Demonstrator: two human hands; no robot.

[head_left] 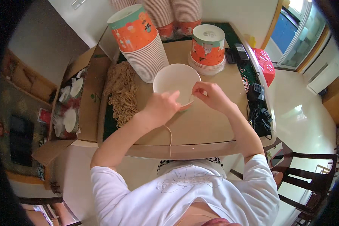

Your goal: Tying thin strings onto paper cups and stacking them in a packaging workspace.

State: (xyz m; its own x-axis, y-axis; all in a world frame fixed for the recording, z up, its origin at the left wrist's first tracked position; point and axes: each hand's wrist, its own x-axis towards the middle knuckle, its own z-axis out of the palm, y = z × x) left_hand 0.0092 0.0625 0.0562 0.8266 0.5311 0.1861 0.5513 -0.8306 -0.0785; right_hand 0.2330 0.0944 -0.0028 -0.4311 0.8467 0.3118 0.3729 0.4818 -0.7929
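Note:
A white-lined paper bucket (177,77) stands in front of me on the table, its open mouth facing up. My right hand (211,97) is at the bucket's near right rim, thumb and fingers pinched on a thin piece of string. At the near left rim is my left hand (160,107), its fingers smeared by motion and partly hidden, so its grip is unclear. From beneath it a loose string end (171,141) hangs down to the table's front edge. A heap of tan strings (122,94) lies to the left of the bucket.
Behind stand a tall leaning stack of orange and green paper buckets (143,45) and a shorter upturned stack (208,47). An open cardboard box (88,101) with wrapped buckets is at left. Black cables and adapters (258,113) line the right edge. A dark chair (305,177) stands right.

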